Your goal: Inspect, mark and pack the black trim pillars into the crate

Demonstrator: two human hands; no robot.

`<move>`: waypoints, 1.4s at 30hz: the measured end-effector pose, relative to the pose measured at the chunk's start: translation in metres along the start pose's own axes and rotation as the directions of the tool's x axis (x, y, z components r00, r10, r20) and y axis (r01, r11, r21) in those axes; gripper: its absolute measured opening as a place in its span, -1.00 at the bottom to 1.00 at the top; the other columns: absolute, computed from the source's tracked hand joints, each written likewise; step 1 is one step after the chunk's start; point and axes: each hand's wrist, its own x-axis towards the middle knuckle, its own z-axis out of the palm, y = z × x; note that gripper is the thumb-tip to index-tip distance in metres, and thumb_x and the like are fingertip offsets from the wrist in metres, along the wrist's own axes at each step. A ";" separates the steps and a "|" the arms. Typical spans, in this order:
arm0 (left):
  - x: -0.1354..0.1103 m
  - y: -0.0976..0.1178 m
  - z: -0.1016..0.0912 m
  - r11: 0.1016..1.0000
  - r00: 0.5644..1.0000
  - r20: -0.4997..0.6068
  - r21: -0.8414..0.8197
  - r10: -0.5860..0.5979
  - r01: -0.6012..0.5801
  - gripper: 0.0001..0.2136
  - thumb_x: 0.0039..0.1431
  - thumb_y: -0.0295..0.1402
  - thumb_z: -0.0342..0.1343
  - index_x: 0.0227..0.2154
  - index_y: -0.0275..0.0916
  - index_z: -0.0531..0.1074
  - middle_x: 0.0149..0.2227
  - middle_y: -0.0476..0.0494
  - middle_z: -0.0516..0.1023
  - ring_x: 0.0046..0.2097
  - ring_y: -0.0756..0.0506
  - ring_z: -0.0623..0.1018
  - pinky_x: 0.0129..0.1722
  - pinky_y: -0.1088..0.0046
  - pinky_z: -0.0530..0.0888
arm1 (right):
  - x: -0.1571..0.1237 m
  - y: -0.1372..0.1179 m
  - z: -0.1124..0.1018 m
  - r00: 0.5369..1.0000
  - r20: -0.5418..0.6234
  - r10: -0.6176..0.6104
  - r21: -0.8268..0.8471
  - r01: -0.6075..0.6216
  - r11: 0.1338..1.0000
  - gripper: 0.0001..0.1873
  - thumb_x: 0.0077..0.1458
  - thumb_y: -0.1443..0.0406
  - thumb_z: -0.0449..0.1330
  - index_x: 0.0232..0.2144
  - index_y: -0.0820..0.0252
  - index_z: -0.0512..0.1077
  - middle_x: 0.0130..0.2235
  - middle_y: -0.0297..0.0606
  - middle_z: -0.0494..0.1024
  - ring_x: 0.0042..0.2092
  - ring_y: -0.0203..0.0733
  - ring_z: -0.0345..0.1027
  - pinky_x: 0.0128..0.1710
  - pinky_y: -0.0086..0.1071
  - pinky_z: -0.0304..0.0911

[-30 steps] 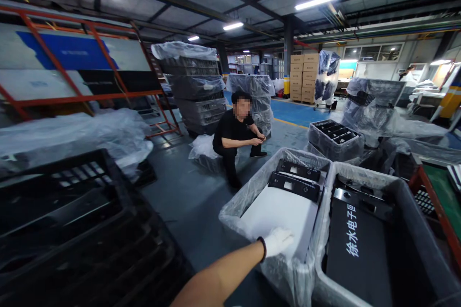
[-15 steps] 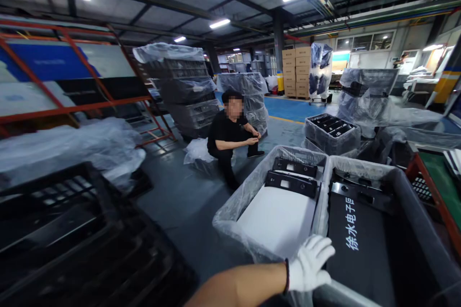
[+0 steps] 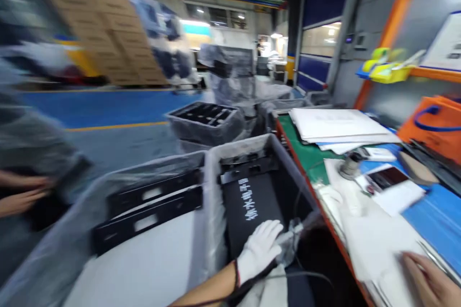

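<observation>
My left hand (image 3: 261, 251), in a white glove, reaches over the near end of the right-hand bin with its fingers stretched out and nothing gripped. Beneath and beyond it lies a black panel (image 3: 248, 208) with white Chinese lettering. Beside the fingers is a clear, blurred item (image 3: 289, 244) with a thin cord. My right hand (image 3: 428, 280), bare, is at the lower right corner over white sheets (image 3: 374, 244) on the workbench. Close to it lies a thin metal tool (image 3: 432, 255). Motion smears the right fingers, so their grip is unclear.
A plastic-lined bin (image 3: 126, 172) on the left holds white and black panels. The green-topped workbench (image 3: 298, 146) carries stacked white sheets (image 3: 338, 124), a phone (image 3: 387, 177) and an orange bag (image 3: 432, 124). Another bin (image 3: 205, 122) stands beyond. A person's hands (image 3: 25, 196) show at far left.
My view has swung right, bringing the workbench and my right hand into sight. The seated person has slid to the left edge. My left hand stays near the right-hand bin, fingers still spread.
</observation>
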 end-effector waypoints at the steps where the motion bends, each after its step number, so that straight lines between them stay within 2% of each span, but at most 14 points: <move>1: 0.009 -0.001 0.003 1.000 1.000 0.010 -0.004 0.012 -0.012 -0.54 0.20 -0.24 0.01 0.15 -0.23 0.29 0.21 -0.26 0.32 0.22 -0.33 0.29 0.22 0.03 0.27 | 0.000 -0.004 -0.006 1.000 0.000 -0.021 -0.007 0.021 1.000 -0.51 0.24 -0.10 0.03 -0.32 0.12 0.52 -0.29 -0.23 0.57 -0.31 -0.06 0.49 -0.35 -0.36 0.44; 5: 0.040 0.005 0.008 0.998 0.999 0.037 -0.055 0.039 -0.037 -0.54 0.25 -0.18 -0.08 0.16 -0.22 0.30 0.22 -0.20 0.31 0.23 -0.26 0.29 0.24 0.17 0.26 | 0.013 -0.022 -0.006 1.000 -0.015 -0.019 -0.089 0.018 0.996 -0.54 0.33 0.05 -0.06 -0.33 0.17 0.50 -0.30 -0.17 0.57 -0.29 -0.06 0.49 -0.31 -0.36 0.43; 8: 0.055 0.014 0.006 0.994 0.998 0.064 -0.104 -0.004 0.011 -0.53 0.26 -0.19 -0.14 0.14 -0.31 0.33 0.20 -0.26 0.34 0.23 -0.23 0.30 0.23 0.24 0.27 | 0.016 -0.025 -0.005 0.998 -0.062 0.000 -0.188 -0.011 0.982 -0.58 0.34 0.10 -0.10 -0.26 0.18 0.48 -0.24 -0.15 0.56 -0.20 -0.05 0.46 -0.21 -0.29 0.39; 13: 0.067 0.022 0.000 0.973 0.973 0.177 -0.148 -0.148 0.175 -0.54 0.23 -0.19 -0.18 0.09 -0.27 0.36 0.15 -0.24 0.39 0.19 -0.21 0.36 0.17 0.22 0.33 | 0.010 -0.006 -0.024 0.981 -0.178 0.074 -0.387 -0.139 0.912 -0.55 0.30 0.13 -0.15 -0.17 0.26 0.45 -0.17 -0.02 0.51 -0.10 0.08 0.36 -0.11 -0.09 0.28; 17: 0.068 0.022 -0.003 0.964 0.968 0.205 -0.189 -0.146 0.186 -0.55 0.22 -0.18 -0.19 0.06 -0.24 0.37 0.13 -0.21 0.41 0.16 -0.20 0.38 0.16 0.24 0.32 | 0.005 0.012 -0.037 0.963 -0.227 0.149 -0.528 -0.250 0.811 -0.53 0.22 0.12 -0.14 -0.24 0.32 0.45 -0.19 0.13 0.48 -0.15 0.22 0.31 -0.17 0.04 0.23; 20: 0.066 0.022 -0.002 0.958 0.970 0.191 -0.211 -0.153 0.192 -0.56 0.23 -0.18 -0.19 0.04 -0.22 0.39 0.12 -0.20 0.42 0.15 -0.20 0.40 0.15 0.24 0.33 | 0.002 0.016 -0.038 0.963 -0.210 0.172 -0.577 -0.263 0.773 -0.58 0.18 0.15 -0.14 -0.37 0.25 0.44 -0.24 0.09 0.49 -0.24 0.21 0.31 -0.26 0.00 0.22; 31: 0.065 0.027 -0.007 0.955 0.966 0.204 -0.215 -0.161 0.205 -0.57 0.23 -0.19 -0.20 0.02 -0.23 0.40 0.11 -0.20 0.43 0.14 -0.19 0.41 0.15 0.28 0.33 | 0.000 0.012 -0.031 0.973 -0.174 0.151 -0.535 -0.222 0.815 -0.78 0.16 0.19 -0.14 -0.43 0.09 0.22 -0.47 -0.19 0.41 -0.44 0.02 0.27 -0.46 -0.26 0.10; 37: 0.065 0.028 -0.008 0.953 0.971 0.184 -0.230 -0.154 0.195 -0.60 0.23 -0.19 -0.18 -0.02 -0.21 0.43 0.09 -0.18 0.45 0.12 -0.18 0.42 0.12 0.31 0.36 | 0.009 0.000 -0.028 0.962 -0.257 0.093 -0.443 -0.203 0.873 -0.62 0.24 0.13 -0.16 -0.19 0.23 0.34 -0.29 -0.04 0.46 -0.26 0.09 0.35 -0.31 -0.18 0.24; 42: 0.065 0.027 -0.006 0.956 0.969 0.199 -0.224 -0.143 0.187 -0.60 0.25 -0.19 -0.20 -0.01 -0.23 0.40 0.09 -0.19 0.44 0.12 -0.17 0.42 0.12 0.29 0.36 | 0.020 -0.019 -0.035 0.924 -0.378 0.060 -0.344 -0.200 0.917 -0.56 0.28 0.00 -0.14 -0.20 0.20 0.34 -0.28 -0.07 0.45 -0.24 0.05 0.35 -0.28 -0.20 0.24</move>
